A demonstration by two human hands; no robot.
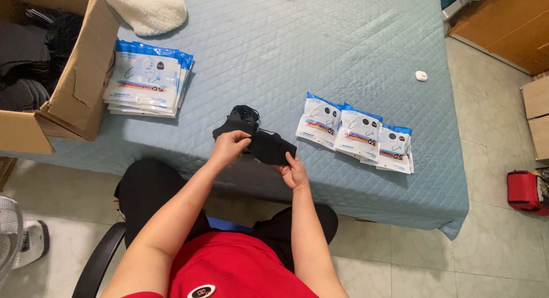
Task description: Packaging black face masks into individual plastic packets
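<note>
Cardboard box: far left of the left hand, open, overhanging the bed's near edge, dark folded items inside.
Flat packet stack: left of and beyond the left hand, white pouches with blue tops, piled squarely, apart from the box's flap.
White fleece bundle: well beyond the left hand, at the bed's far side.
Black mask pile: just beyond the left hand, touching the held mask's upper edge.
Left hand: fingers curled, pinching the left end of the black mask.
Black mask: held between both hands, just above the quilt near the bed's front edge.
Right hand: fingers closed under the mask's right lower corner, thumb on top.
Blue quilt: broad bare stretch beyond both hands, open to the far side.
Filled packets: right of the right hand, three overlapping in a row, slanting toward the front edge.
Small white case: far right and beyond, near the bed's right edge.
Red bag: on the tiled floor, well right of the bed's corner.
</note>
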